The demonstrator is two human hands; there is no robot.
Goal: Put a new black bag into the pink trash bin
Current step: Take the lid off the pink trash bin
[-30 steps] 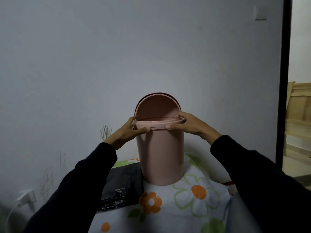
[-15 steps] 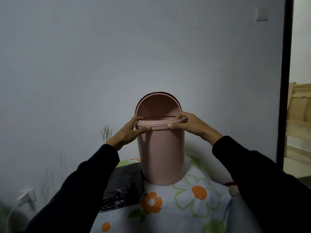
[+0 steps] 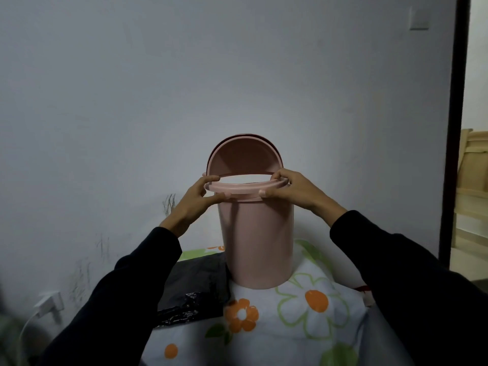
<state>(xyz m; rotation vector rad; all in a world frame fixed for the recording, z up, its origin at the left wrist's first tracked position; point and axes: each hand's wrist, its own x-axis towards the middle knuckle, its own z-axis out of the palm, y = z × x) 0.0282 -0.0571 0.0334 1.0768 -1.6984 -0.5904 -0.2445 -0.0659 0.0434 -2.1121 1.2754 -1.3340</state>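
Hands grip the ring at the bin's mouth

Bin [image 3: 257,241], pink and upright, stands on a flower-print cloth [image 3: 311,320] at the middle of the view. Its lid [image 3: 244,157] is tipped up at 12 o'clock behind the opening. A pink rim ring [image 3: 247,186] sits at the top, with a pale gap showing between it and the raised lid. The left hand [image 3: 196,202] pinches the ring at 9 o'clock, thumb under and fingers over. The right hand [image 3: 293,190] is clamped on the ring at 3 o'clock. A black bag [image 3: 195,291] lies crumpled on the cloth at 8 o'clock from the bin's base, just beside it. A charger [image 3: 48,305] is plugged into the wall at far 8 o'clock.
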